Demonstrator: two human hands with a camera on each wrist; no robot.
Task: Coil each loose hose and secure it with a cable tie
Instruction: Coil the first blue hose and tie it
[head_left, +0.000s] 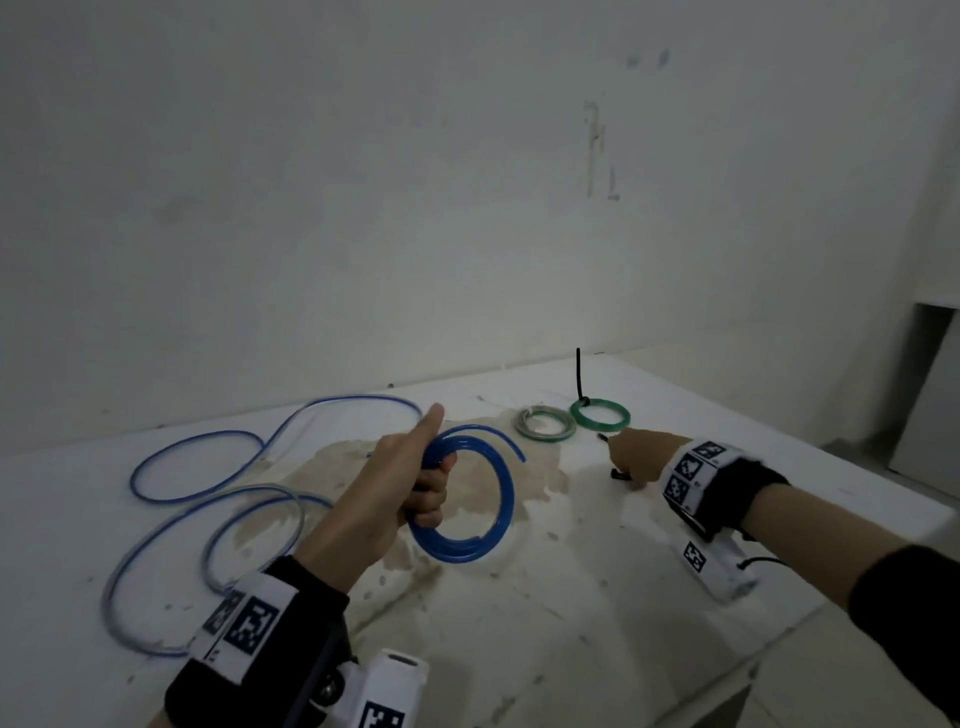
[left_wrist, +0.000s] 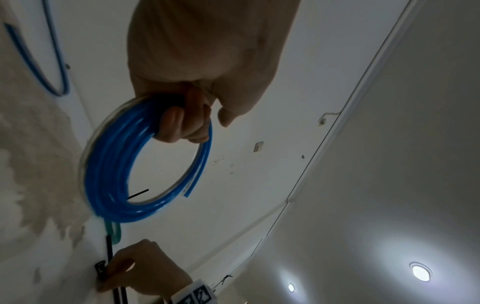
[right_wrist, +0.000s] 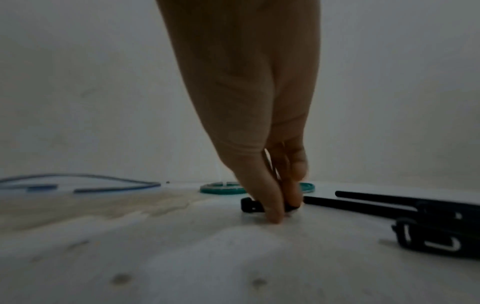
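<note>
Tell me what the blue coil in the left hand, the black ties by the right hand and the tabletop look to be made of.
Blue coil: flexible, translucent, glossy plastic tubing, judging by how light passes through it.
Black cable ties: stiff matte plastic, probably nylon; thin straight strips with moulded heads.
Table: hard white surface, matte, with a brown stain and scuffs; painted board or laminate, cannot tell which.

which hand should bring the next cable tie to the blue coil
Right. The right hand already pinches a black cable tie on the table, while the left hand grips the blue hose coil.
</note>
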